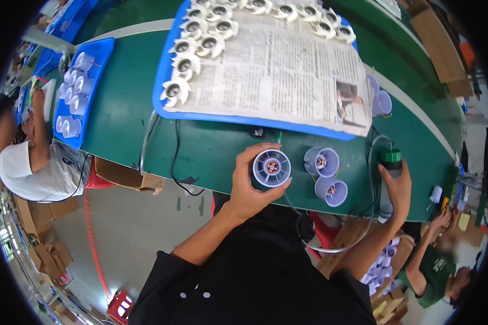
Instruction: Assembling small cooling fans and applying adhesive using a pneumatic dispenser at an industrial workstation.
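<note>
Left hand [248,187]: fingers wrapped round a lilac round housing [271,168], open end facing up, over the near edge of the green table [211,146].
Right hand [398,189]: fingers closed round a green-capped tool [391,160].
At 3 o'clock of the held housing: two more lilac housings [321,161], [331,191].
At 12 o'clock: blue tray [162,81], newspaper [276,70], white impellers [175,92].

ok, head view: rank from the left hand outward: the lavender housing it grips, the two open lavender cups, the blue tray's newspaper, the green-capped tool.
From the left hand:
1. Gripped lavender housing, in the hand.
2. Two open lavender cups, just right; too close to call between them.
3. Newspaper, beyond on the blue tray.
4. Green-capped tool, far right, in the right hand.
</note>
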Tool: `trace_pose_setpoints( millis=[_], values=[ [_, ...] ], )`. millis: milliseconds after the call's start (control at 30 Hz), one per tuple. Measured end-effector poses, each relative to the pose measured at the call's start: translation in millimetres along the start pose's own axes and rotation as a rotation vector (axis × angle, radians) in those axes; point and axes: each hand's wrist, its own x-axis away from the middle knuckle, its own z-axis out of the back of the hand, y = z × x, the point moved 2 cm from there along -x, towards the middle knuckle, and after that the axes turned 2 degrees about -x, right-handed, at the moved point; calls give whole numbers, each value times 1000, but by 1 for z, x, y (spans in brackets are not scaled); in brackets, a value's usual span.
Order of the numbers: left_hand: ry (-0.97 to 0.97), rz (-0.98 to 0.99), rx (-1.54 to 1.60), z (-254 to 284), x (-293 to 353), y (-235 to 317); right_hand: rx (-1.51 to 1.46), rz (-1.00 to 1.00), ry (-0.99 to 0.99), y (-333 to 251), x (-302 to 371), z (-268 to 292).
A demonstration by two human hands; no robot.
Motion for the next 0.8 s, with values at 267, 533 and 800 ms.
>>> trace_pose_setpoints(
  millis=[267,533,800],
  values=[
    [34,18,80,-3,-2,3,-300,125,239,-100,-22,46],
    [-18,173,122,4,5,-3,24,1661,159,-338,-53,-39],
    [82,207,143,1,11,1,208,1807,249,-353,-69,-79]
  ],
)
